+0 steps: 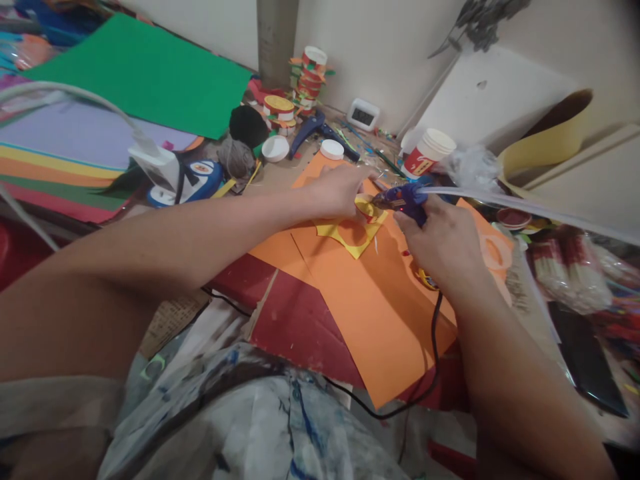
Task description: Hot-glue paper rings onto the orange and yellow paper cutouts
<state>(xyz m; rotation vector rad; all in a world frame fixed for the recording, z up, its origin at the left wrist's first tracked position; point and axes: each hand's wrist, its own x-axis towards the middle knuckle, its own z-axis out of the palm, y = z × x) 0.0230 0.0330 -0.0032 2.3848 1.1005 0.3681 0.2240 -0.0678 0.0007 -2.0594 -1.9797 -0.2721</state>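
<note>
My right hand (pixel 445 230) is closed around a blue hot glue gun (pixel 407 200); a long clear glue stick (pixel 500 200) juts from its back. The gun's nozzle points left, at a small yellow and red round piece (pixel 369 208) pinched in my left hand (pixel 343 190). Whether the nozzle touches the piece I cannot tell. Below my left hand lies a yellow paper scrap (pixel 353 239) with a round hole cut in it. Orange paper sheets (pixel 370 313) spread under both hands. My left fingertips are partly hidden by the hand itself.
A black cord (pixel 436 347) loops by my right wrist. Green paper (pixel 150 73) and a plug strip with a white charger (pixel 157 167) sit left. Behind are a paper cup (pixel 429 152), a small clock (pixel 363 115) and stacked cup pieces (pixel 311 80). A black phone-like object (pixel 587 360) lies right.
</note>
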